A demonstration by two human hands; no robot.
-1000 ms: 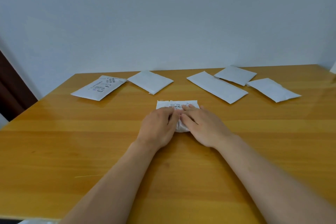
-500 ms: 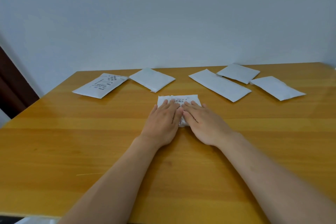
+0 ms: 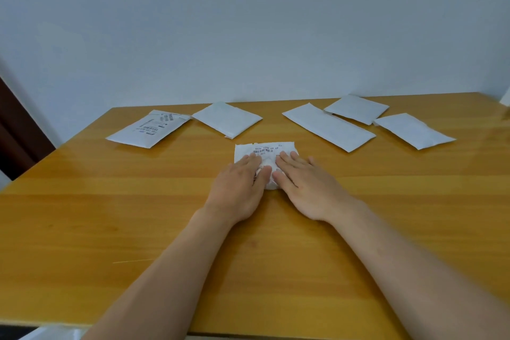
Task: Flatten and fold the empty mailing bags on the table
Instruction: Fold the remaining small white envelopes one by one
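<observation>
At table centre, both hands lie flat on the folded bag (image 3: 264,149). Against the frame half a second back, the hands have parted: fingertips that touched over the bag's middle now sit apart, and a strip of white shows between them. Left hand (image 3: 239,184) covers the bag's left half, fingers straight and together, pressing down, gripping nothing. Right hand (image 3: 305,188) covers the right half, fingers straight and slightly spread, also pressing, gripping nothing. More of the bag's far edge and its printed label is now exposed than before.

The hands hide most of the bag's near half; only a small white corner shows between the thumbs.

Around it, on the far part of the table (image 3: 110,215), five more bags lie flat, all well apart from the hands. Far left: a labelled bag (image 3: 147,128), its corner touching or just beside a plain bag (image 3: 227,119). Far right: a long bag (image 3: 329,126), a square bag (image 3: 357,108) overlapping its far end, and an outer bag (image 3: 412,131) just beside the square one.

Writing: the folded bag's label carries a barcode with digits above it, roughly "5D20 1098-69 69", not fully sharp. The labelled bag has barcodes and printed text, too small to read.
</observation>
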